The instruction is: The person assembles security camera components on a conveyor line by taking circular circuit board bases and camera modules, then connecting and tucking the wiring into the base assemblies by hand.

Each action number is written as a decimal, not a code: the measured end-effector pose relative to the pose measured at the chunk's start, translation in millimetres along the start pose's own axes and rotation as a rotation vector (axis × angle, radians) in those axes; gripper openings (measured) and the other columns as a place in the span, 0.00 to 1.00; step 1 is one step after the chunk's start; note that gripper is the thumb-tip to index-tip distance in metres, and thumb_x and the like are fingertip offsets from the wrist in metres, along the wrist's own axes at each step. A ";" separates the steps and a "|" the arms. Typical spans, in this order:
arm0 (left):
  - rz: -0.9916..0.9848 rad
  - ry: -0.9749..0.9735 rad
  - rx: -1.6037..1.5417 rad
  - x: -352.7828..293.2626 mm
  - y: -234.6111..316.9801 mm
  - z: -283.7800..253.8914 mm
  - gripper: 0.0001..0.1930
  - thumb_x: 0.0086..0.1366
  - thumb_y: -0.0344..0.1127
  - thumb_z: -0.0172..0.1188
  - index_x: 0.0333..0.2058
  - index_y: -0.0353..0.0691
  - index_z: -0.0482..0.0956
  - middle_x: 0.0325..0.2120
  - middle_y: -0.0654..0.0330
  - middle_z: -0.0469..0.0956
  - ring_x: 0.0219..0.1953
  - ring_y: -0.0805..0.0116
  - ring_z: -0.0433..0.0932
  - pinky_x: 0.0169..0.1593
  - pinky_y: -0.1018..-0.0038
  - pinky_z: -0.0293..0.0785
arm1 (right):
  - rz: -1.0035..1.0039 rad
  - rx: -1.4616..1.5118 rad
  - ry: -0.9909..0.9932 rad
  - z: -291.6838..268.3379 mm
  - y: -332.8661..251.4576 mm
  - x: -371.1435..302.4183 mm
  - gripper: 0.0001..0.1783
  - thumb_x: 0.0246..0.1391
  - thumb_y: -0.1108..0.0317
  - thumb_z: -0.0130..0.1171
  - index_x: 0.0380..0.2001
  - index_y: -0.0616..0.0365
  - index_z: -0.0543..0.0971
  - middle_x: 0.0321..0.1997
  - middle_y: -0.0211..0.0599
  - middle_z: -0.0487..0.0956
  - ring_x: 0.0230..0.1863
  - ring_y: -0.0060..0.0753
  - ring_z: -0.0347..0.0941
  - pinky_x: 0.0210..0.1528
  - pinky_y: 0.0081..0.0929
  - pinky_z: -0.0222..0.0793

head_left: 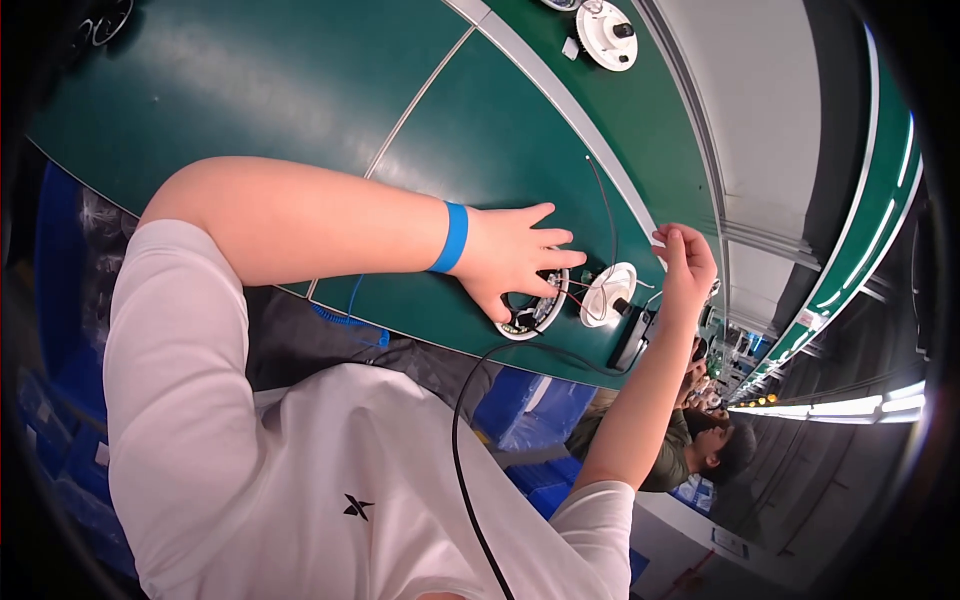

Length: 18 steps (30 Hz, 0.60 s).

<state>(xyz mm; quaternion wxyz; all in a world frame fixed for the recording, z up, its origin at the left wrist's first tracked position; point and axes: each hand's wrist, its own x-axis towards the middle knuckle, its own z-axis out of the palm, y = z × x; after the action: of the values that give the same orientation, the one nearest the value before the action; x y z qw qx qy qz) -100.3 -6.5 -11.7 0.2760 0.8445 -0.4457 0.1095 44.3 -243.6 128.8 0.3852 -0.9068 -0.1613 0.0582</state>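
While the left hand (515,255) splays wide over the round white ring housing (541,318), near edge of the green bench (290,110), the right hand (687,262) is pinched narrow, raised to the right; can't tell if it grips anything; steady the housing by its rim, keep the thin wires (611,205) slack; rim smooth, plastic-looking; white disc (598,303) alongside, stubby black cylinder (620,306) on it.

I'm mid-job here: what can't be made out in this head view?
In the head view:
- Part of the round white housing: hidden by the left hand.
- Whether the right hand pinches anything: fingertips too small to tell.
- The black device's far side: hidden by the right forearm.
- The dark looped item: lost in the dark fisheye rim.
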 end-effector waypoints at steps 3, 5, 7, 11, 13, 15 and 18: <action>-0.037 -0.050 0.029 -3.3 -3.0 -0.2 0.38 0.61 0.66 0.59 0.64 0.50 0.76 0.73 0.48 0.58 0.73 0.47 0.59 0.70 0.35 0.54 | -0.046 -0.060 0.032 -10.4 8.5 8.1 0.09 0.69 0.70 0.59 0.44 0.64 0.83 0.41 0.36 0.85 0.42 0.27 0.83 0.41 0.24 0.78; -0.044 -0.050 0.042 -2.7 -4.8 -0.9 0.38 0.61 0.66 0.59 0.64 0.50 0.76 0.73 0.49 0.58 0.73 0.47 0.58 0.70 0.34 0.53 | 0.046 -0.110 0.178 -31.9 22.0 6.2 0.10 0.68 0.67 0.60 0.46 0.63 0.83 0.43 0.36 0.85 0.42 0.26 0.83 0.40 0.23 0.79; -0.049 -0.051 0.053 -2.4 -5.7 -2.3 0.38 0.61 0.66 0.59 0.64 0.49 0.76 0.73 0.49 0.58 0.73 0.47 0.58 0.71 0.34 0.53 | 0.120 -0.113 0.250 -54.0 38.4 -1.9 0.11 0.67 0.65 0.62 0.45 0.62 0.83 0.41 0.35 0.85 0.36 0.23 0.82 0.31 0.20 0.75; -0.045 -0.027 0.043 0.1 -5.2 -3.7 0.39 0.60 0.66 0.60 0.63 0.48 0.77 0.73 0.49 0.58 0.74 0.46 0.57 0.70 0.33 0.53 | 0.501 -0.117 0.291 -91.5 83.4 -30.6 0.12 0.64 0.63 0.64 0.43 0.60 0.83 0.36 0.33 0.85 0.22 0.19 0.74 0.19 0.17 0.64; -0.045 -0.014 0.050 -0.4 -5.7 -3.1 0.39 0.59 0.66 0.60 0.63 0.48 0.77 0.73 0.49 0.58 0.74 0.46 0.57 0.70 0.33 0.54 | 0.572 0.126 0.231 -81.5 90.2 -46.5 0.13 0.64 0.68 0.61 0.47 0.64 0.81 0.34 0.34 0.85 0.21 0.18 0.73 0.18 0.17 0.66; -0.042 -0.038 0.026 -0.1 -4.8 -4.2 0.38 0.58 0.63 0.62 0.62 0.47 0.78 0.73 0.49 0.59 0.73 0.44 0.58 0.69 0.32 0.54 | 0.644 0.343 0.143 -67.4 93.0 -56.8 0.15 0.65 0.71 0.60 0.52 0.65 0.79 0.35 0.34 0.84 0.21 0.17 0.72 0.18 0.17 0.64; -0.072 0.014 0.031 -3.1 -3.1 0.1 0.33 0.57 0.60 0.65 0.56 0.46 0.82 0.72 0.48 0.59 0.72 0.42 0.59 0.67 0.31 0.58 | 0.686 0.608 0.060 -52.1 102.7 -58.1 0.16 0.67 0.72 0.59 0.55 0.65 0.77 0.34 0.32 0.82 0.20 0.15 0.64 0.17 0.16 0.54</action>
<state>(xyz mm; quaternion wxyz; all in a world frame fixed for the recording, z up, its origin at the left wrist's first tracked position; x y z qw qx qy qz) -99.7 -3.0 -14.3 0.2696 0.8634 -0.4114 0.1123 27.1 -365.5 90.3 0.5970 -0.7547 0.1837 0.2007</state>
